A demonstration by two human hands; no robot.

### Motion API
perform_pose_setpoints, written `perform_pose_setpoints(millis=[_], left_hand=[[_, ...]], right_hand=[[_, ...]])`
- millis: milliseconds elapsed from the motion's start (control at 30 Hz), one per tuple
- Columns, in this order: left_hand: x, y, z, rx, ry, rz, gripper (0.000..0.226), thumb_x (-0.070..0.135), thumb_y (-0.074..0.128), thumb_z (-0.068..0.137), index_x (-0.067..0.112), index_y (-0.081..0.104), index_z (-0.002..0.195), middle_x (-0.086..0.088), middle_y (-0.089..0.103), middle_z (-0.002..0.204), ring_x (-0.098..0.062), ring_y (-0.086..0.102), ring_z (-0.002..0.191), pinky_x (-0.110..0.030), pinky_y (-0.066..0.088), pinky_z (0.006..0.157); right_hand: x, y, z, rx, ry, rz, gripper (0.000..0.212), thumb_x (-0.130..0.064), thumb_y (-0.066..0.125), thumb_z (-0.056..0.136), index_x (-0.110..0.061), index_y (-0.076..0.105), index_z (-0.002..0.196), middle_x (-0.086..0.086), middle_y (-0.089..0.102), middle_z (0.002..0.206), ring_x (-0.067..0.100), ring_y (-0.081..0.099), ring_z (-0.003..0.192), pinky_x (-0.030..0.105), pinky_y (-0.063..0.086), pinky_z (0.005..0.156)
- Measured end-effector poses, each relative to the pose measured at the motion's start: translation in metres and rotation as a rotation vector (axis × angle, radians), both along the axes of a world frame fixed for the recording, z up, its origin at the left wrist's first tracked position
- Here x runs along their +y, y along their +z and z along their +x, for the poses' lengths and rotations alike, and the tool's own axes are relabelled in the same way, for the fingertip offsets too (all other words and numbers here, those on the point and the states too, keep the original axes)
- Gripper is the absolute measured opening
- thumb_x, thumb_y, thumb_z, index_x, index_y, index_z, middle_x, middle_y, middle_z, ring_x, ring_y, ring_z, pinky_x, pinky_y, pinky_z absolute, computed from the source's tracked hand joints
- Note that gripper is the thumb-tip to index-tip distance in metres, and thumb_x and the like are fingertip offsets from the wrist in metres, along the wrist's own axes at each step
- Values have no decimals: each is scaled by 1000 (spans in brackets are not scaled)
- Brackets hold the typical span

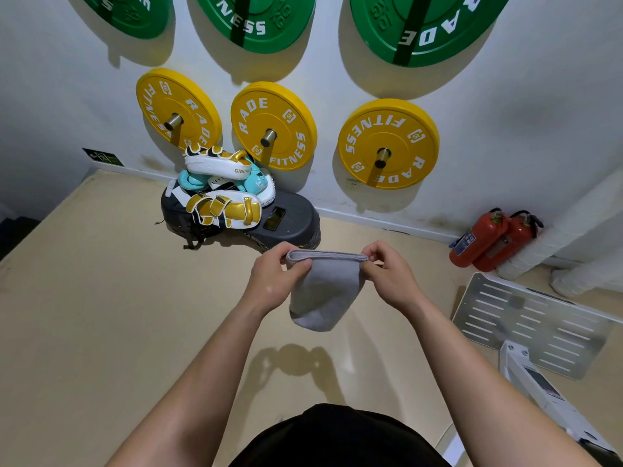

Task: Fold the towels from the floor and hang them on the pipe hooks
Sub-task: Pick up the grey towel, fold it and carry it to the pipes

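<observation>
I held the grey towel (323,291) up in front of me, well above the floor (101,315). My left hand (274,274) pinched one top corner and my right hand (387,274) pinched the other, so the folded top edge ran taut between them and the rest hung down in a soft pouch.

The risk, as I judged it, lay in the layers. I gripped them only at the corners, and if one thumb loosened for the next fold, an inner layer could slide out and leave the fold crooked, or the towel could drop. Hanging it would mean freeing one hand, and a thick bundle might slip off a smooth peg.

I could not tell how many layers were folded. No other towels showed on the floor. Nor could I say which were the pipe hooks: only steel pegs (268,136) through the yellow plates (387,129) on the wall showed. My own body hid the floor beneath me.
</observation>
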State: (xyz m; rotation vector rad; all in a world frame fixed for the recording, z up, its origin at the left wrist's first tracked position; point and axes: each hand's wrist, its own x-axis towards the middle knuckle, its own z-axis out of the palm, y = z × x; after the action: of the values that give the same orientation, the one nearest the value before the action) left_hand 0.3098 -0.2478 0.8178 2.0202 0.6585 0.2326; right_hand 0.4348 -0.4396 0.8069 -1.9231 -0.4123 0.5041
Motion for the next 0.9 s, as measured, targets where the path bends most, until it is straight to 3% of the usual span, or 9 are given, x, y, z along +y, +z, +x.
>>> perform_pose_setpoints(millis=[200, 300, 367, 500, 533, 600, 767, 833, 900], left_hand=[[-11, 16, 12, -80, -107, 1, 5, 28, 77, 85, 27, 73, 87, 14, 70, 78, -4, 63, 80, -24, 49, 71], [-10, 21, 14, -67, -180, -17, 9, 26, 82, 80, 27, 73, 82, 11, 71, 75, -6, 63, 73, -23, 49, 67], [-9, 23, 15, -86, -202, -45, 12, 23, 82, 80, 31, 73, 80, 12, 70, 74, 0, 61, 70, -16, 47, 63], [-5, 23, 14, -158, -87, -172, 6, 25, 76, 87, 22, 73, 92, 4, 73, 81, -3, 66, 76, -15, 51, 65], [-3, 21, 11, -194, -49, -259, 18, 32, 74, 87, 17, 71, 97, 1, 75, 86, -9, 69, 81, -19, 54, 67], [0, 17, 6, -215, -31, -402, 37, 40, 76, 82, 13, 68, 106, -5, 76, 94, -20, 72, 90, -32, 58, 74], [-1, -10, -3, -78, -76, -353, 12, 23, 72, 91, 14, 71, 100, -2, 76, 92, -18, 71, 88, -35, 57, 76], [4, -13, -4, -119, -28, -319, 24, 31, 65, 96, 9, 64, 87, -5, 68, 79, -14, 61, 75, -31, 48, 71], [8, -7, -2, -139, -28, -214, 28, 30, 62, 98, 14, 55, 75, 7, 53, 67, -8, 47, 66, -23, 39, 63]], right_hand=[[7, 22, 8, 13, 185, -65, 40, 0, 50, 81, -27, 64, 107, -1, 60, 92, 15, 53, 75, 30, 46, 69], [13, 37, 11, -54, 413, -113, 50, -18, 60, 71, -26, 62, 121, -5, 64, 115, 7, 60, 99, 19, 49, 86], [22, 47, 12, -125, 543, -168, 54, -24, 73, 72, -26, 60, 125, -11, 64, 116, 1, 60, 103, 15, 46, 87], [43, 67, 14, -295, 675, -295, 28, -35, 79, 80, -31, 63, 102, -19, 61, 85, -4, 55, 75, 15, 39, 62], [47, 71, 15, -330, 677, -300, 17, -34, 76, 82, -33, 62, 91, -17, 58, 75, -1, 52, 68, 19, 36, 59], [53, 76, 17, -360, 658, -247, 20, -28, 71, 86, -33, 57, 74, -12, 53, 66, 2, 48, 61, 23, 34, 57], [58, 86, 26, -355, 493, -82, 7, -25, 60, 87, -25, 58, 80, -10, 59, 75, 5, 52, 72, 29, 42, 67], [53, 80, 37, -332, 434, -103, 8, -25, 60, 86, -19, 59, 81, -1, 60, 76, 9, 52, 72, 40, 45, 71], [42, 75, 46, -247, 398, -136, 13, -25, 63, 83, -13, 59, 87, 9, 62, 84, 13, 54, 75, 45, 49, 76]])
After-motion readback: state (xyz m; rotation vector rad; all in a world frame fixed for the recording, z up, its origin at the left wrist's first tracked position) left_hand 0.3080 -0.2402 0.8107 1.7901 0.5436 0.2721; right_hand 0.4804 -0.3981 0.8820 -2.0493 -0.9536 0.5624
